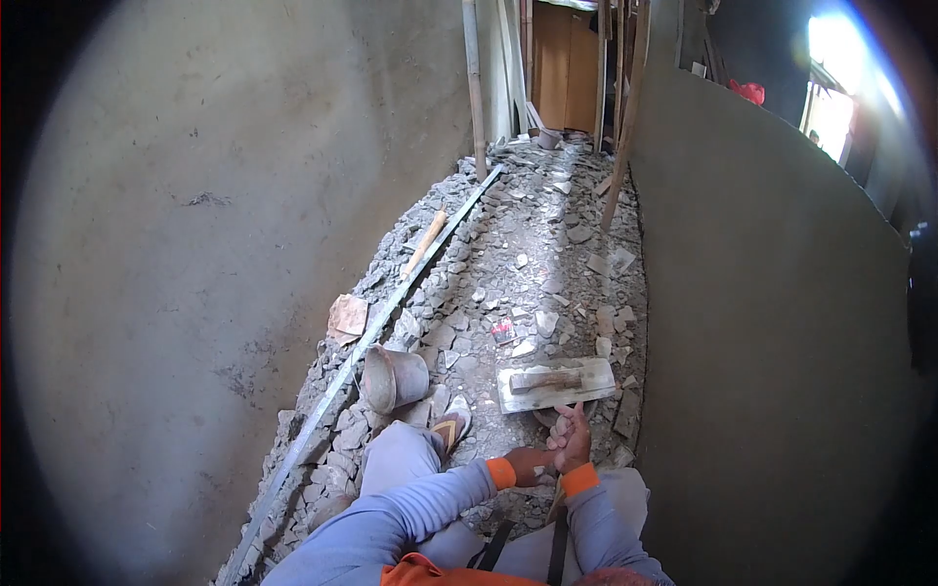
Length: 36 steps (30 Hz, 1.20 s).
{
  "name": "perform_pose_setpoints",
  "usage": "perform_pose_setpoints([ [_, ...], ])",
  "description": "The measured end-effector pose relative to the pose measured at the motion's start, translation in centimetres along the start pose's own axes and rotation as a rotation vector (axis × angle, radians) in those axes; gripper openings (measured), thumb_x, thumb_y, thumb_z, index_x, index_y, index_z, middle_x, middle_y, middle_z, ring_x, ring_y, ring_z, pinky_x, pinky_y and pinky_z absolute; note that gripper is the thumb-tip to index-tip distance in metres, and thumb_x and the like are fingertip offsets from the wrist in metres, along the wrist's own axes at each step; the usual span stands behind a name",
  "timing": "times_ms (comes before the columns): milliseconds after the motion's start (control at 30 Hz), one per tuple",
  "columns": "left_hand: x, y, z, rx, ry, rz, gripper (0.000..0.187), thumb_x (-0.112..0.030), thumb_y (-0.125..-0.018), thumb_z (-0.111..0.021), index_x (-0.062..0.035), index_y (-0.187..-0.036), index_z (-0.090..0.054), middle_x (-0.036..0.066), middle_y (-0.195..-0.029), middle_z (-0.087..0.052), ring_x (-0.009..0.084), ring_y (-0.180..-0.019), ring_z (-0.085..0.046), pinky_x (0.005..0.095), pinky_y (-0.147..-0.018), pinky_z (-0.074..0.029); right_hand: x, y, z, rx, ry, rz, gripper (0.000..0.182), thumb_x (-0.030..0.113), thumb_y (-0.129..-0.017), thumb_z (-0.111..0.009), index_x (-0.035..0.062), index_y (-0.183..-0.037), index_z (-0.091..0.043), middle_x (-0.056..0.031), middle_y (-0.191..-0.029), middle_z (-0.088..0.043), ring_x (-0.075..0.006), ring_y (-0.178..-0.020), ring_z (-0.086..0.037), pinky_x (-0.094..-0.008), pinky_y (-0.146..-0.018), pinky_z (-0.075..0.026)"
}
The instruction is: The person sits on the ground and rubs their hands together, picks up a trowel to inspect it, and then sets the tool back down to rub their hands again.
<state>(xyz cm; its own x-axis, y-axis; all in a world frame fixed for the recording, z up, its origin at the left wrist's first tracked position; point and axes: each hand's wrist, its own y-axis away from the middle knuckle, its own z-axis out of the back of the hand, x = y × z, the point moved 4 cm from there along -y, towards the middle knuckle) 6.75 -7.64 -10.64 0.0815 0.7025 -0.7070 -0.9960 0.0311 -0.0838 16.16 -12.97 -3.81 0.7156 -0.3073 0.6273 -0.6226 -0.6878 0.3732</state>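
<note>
My left hand point(531, 467) reaches across in front of me, its fingers closed and meeting the palm side of my right hand point(574, 439). The right hand's fingers are curled in, with one digit pointing up towards the edge of a plastering float point(594, 379). That float is a pale, worn rectangular board with a wooden handle on top, lying just beyond my hands. What the fingers hold, if anything, is too small to make out. A grey bucket point(410, 379) lies tipped on its side to the left, near my sandalled foot point(452, 425).
A long metal straightedge point(357, 352) runs along the rubble on the left, with a wooden-handled tool point(425, 242) beside it. Broken stone covers the narrow floor between two plastered walls point(244, 195). Bamboo poles point(474, 88) stand further up. A brick piece point(348, 317) lies left.
</note>
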Motion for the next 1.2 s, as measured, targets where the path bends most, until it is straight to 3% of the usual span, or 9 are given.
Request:
perform_pose_setpoints([
  [233, 0.7, 0.5, -0.5, -0.081, 0.000, -0.095, 0.067, -0.032, -0.077, -0.067, -0.0198, -0.137, -0.039, 0.013, -0.104, -0.064, 0.0346, -0.091, -0.062, 0.0414, -0.077, -0.050, -0.4, 0.0, 0.1, 0.017, 0.056, 0.024, 0.054, 0.054, -0.092, -0.047, 0.0022, -0.106, -0.052, 0.0030, -0.057, -0.041, -0.0081, -0.043, -0.035, -0.0255, -0.041, -0.032],
  [333, 0.0, 0.4, 0.2, 0.080, -0.073, 0.081, 0.077, -0.024, -0.074, -0.066, -0.0200, -0.142, -0.030, 0.012, -0.104, -0.063, 0.0336, -0.091, -0.062, 0.0406, -0.076, -0.051, -0.8, -0.4, 0.6, 0.002, 0.022, 0.024, 0.059, 0.051, -0.092, -0.051, -0.0030, -0.116, -0.050, 0.0029, -0.059, -0.043, -0.0074, -0.046, -0.039, -0.0254, -0.041, -0.036],
  [433, 0.7, 0.5, -0.5, -0.044, -0.088, -0.032, 0.086, -0.018, -0.070, -0.065, -0.0210, -0.145, -0.023, 0.012, -0.103, -0.063, 0.0334, -0.090, -0.062, 0.0402, -0.075, -0.051, -0.9, -0.6, 0.8, 0.007, 0.032, 0.036, 0.057, 0.050, -0.092, -0.051, -0.0024, -0.115, -0.051, 0.0019, -0.059, -0.044, -0.0080, -0.047, -0.041, -0.0264, -0.042, -0.038],
  [633, 0.4, 0.2, 0.4, 0.014, -0.149, 0.072, 0.087, -0.014, -0.066, -0.066, -0.0213, -0.143, -0.027, 0.011, -0.103, -0.063, 0.0328, -0.091, -0.063, 0.0405, -0.074, -0.051, -0.9, -0.7, 0.7, 0.010, -0.038, 0.032, 0.054, 0.048, -0.091, -0.052, -0.0011, -0.113, -0.052, 0.0001, -0.062, -0.048, -0.0107, -0.050, -0.045, -0.0282, -0.045, -0.040],
  [733, -0.4, -0.1, 1.5, 0.073, -0.204, 0.132, 0.084, -0.014, -0.065, -0.065, -0.0215, -0.142, -0.031, 0.011, -0.103, -0.064, 0.0326, -0.091, -0.063, 0.0410, -0.074, -0.051, -1.1, -1.0, 0.7, 0.017, 0.018, 0.040, 0.060, 0.057, -0.089, -0.050, 0.0023, -0.115, -0.048, 0.0007, -0.062, -0.045, -0.0112, -0.052, -0.044, -0.0291, -0.049, -0.039],
  [933, 0.7, -0.1, 1.4, 0.033, -0.188, 0.161, 0.082, -0.015, -0.066, -0.064, -0.0218, -0.141, -0.033, 0.013, -0.102, -0.064, 0.0337, -0.090, -0.062, 0.0438, -0.075, -0.051, -1.8, -1.3, 0.6, 0.046, 0.005, 0.000, 0.072, 0.059, -0.089, -0.047, -0.0010, -0.127, -0.040, -0.0042, -0.068, -0.054, -0.0151, -0.055, -0.049, -0.0318, -0.052, -0.043],
  [1133, 0.8, 0.1, 0.8, 0.038, -0.103, 0.124, 0.077, -0.020, -0.070, -0.066, -0.0175, -0.140, -0.035, 0.017, -0.108, -0.062, 0.0351, -0.095, -0.061, 0.0427, -0.079, -0.050, -1.8, -0.8, 0.3, 0.055, -0.010, -0.051, 0.077, 0.060, -0.089, -0.046, -0.0029, -0.132, -0.035, -0.0045, -0.070, -0.057, -0.0156, -0.055, -0.050, -0.0318, -0.051, -0.042],
  [1200, 0.0, 0.1, 0.8, 0.006, 0.020, -0.012, 0.076, -0.025, -0.073, -0.068, -0.0161, -0.141, -0.034, 0.018, -0.113, -0.059, 0.0356, -0.100, -0.059, 0.0421, -0.084, -0.048, -1.6, -0.4, 0.4, 0.035, -0.009, -0.051, 0.075, 0.059, -0.089, -0.048, -0.0030, -0.130, -0.038, -0.0032, -0.066, -0.053, -0.0148, -0.051, -0.049, -0.0308, -0.048, -0.042],
])
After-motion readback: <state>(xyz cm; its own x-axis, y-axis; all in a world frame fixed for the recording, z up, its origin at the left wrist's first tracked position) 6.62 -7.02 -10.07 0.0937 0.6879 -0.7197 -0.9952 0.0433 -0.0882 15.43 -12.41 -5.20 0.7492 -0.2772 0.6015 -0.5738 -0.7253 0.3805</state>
